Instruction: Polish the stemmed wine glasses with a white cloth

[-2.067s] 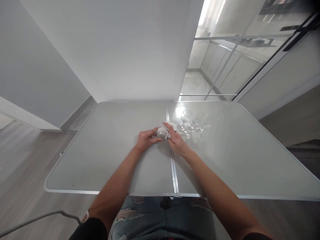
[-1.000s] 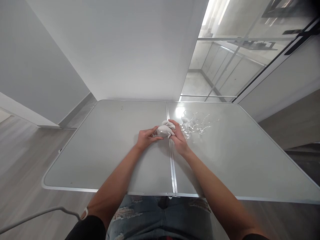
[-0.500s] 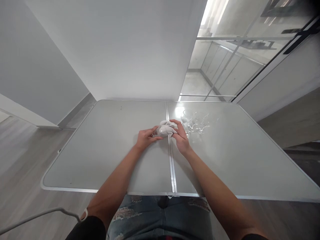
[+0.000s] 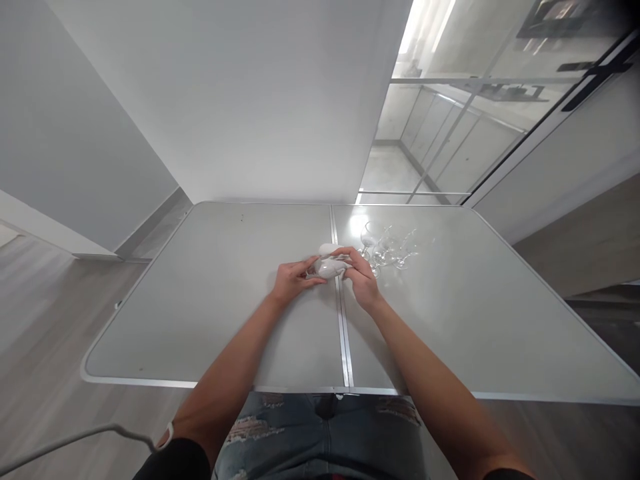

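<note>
Over the middle of a grey folding table [image 4: 210, 313], my left hand [image 4: 290, 282] grips a small clear stemmed glass [image 4: 320, 269] lying on its side between my hands. My right hand [image 4: 361, 280] is closed on a white cloth [image 4: 331, 257] and presses it against the bowl of that glass. The glass is partly hidden by the cloth and my fingers. Just right of my right hand stand several clear stemmed glasses [image 4: 387, 248] in a tight group.
A metal seam [image 4: 343, 340] runs down the table's middle. A white wall panel [image 4: 240, 100] rises behind the far edge, with glass partitions [image 4: 450, 120] to its right. A thin white cable [image 4: 75, 437] hangs at lower left over the wooden floor.
My right hand has shifted the cloth around the glass, moving it from the far side over the top. My left hand has kept its hold in about the same place.
</note>
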Demonstrator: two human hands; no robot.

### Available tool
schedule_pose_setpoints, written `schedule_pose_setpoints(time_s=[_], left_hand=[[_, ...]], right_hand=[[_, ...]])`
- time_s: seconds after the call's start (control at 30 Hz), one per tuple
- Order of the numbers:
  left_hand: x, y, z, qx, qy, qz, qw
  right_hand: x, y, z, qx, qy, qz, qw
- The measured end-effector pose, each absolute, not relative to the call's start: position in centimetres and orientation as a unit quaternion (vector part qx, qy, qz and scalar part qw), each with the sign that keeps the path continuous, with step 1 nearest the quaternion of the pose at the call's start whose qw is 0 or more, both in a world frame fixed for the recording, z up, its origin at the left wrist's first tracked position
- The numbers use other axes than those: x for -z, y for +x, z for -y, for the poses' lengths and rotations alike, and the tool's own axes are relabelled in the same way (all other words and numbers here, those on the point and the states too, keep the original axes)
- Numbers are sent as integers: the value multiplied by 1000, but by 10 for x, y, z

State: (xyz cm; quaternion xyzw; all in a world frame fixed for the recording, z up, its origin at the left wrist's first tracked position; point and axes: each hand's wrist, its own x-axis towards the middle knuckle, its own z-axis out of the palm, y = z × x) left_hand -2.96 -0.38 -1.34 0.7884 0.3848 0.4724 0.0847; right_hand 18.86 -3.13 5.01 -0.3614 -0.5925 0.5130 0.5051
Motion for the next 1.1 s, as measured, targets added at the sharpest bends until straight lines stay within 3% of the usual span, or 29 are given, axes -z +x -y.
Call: schedule_pose_setpoints(time_s=[0.33,0.57,0.67,0.8,0.97,1.1], left_hand=[[7,-25,7,-484,763,-420,86],[11,-25,7,-471,791,-386,58],[11,-25,6,-479,788,-380,77],[13,-25,5,-479,792,-368,87],[14,-27,4,-471,786,-393,83],[11,-29,2,-484,754,-436,82]], right_hand=[[-49,182,37,-454,-403,576,548],[-51,185,32,-527,-380,619,442],[-51,190,32,-523,-390,613,446],[-43,195,29,-425,-406,659,470],[-37,201,23,-236,-398,776,429],[-45,196,25,-296,-399,740,454]])
